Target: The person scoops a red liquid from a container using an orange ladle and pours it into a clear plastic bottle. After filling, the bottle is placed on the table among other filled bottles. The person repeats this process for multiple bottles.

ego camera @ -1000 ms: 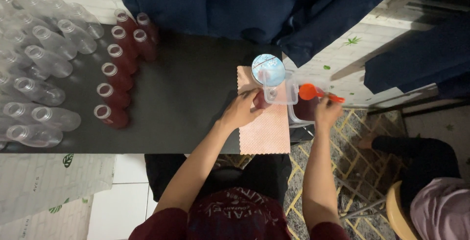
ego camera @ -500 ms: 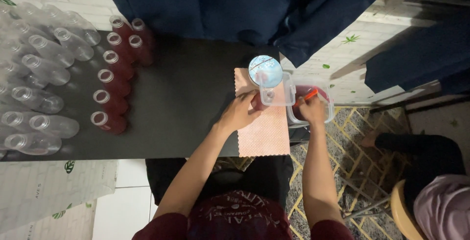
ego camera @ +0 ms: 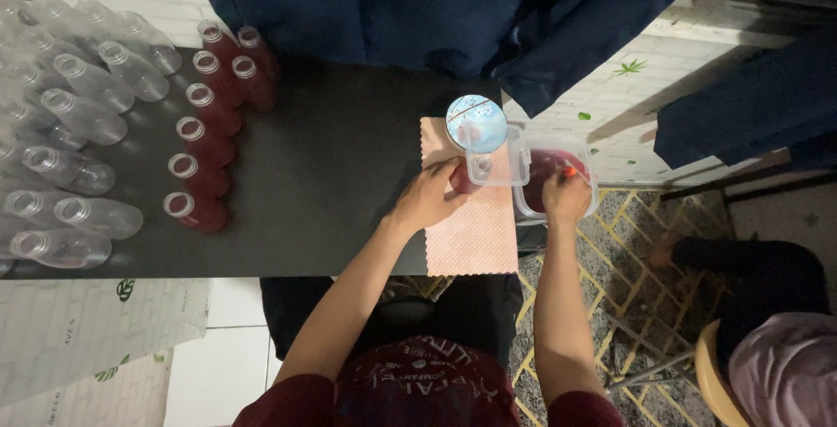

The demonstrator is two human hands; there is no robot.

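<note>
My left hand [ego camera: 429, 199] is wrapped around a small bottle of red liquid [ego camera: 459, 178] that stands on a pink cloth [ego camera: 475, 233]. A clear square funnel-like cup [ego camera: 493, 164] sits over the bottle's mouth, and a round light-blue patterned piece [ego camera: 476, 122] lies just behind it. My right hand [ego camera: 567, 197] reaches down into a clear tub of red liquid [ego camera: 545, 168] off the table's right edge. It grips an orange scoop [ego camera: 569, 171], of which only a sliver shows.
Rows of filled red bottles [ego camera: 202, 141] stand on the black table [ego camera: 331, 174], with several empty clear bottles [ego camera: 70, 122] lying at the far left. Dark blue fabric [ego camera: 418, 9] hangs behind. Another person [ego camera: 780, 366] sits low at the right on a patterned rug [ego camera: 628, 305].
My right hand has lowered the orange scoop from above the tub's rim down into the red liquid. The left hand has stayed on the bottle.
</note>
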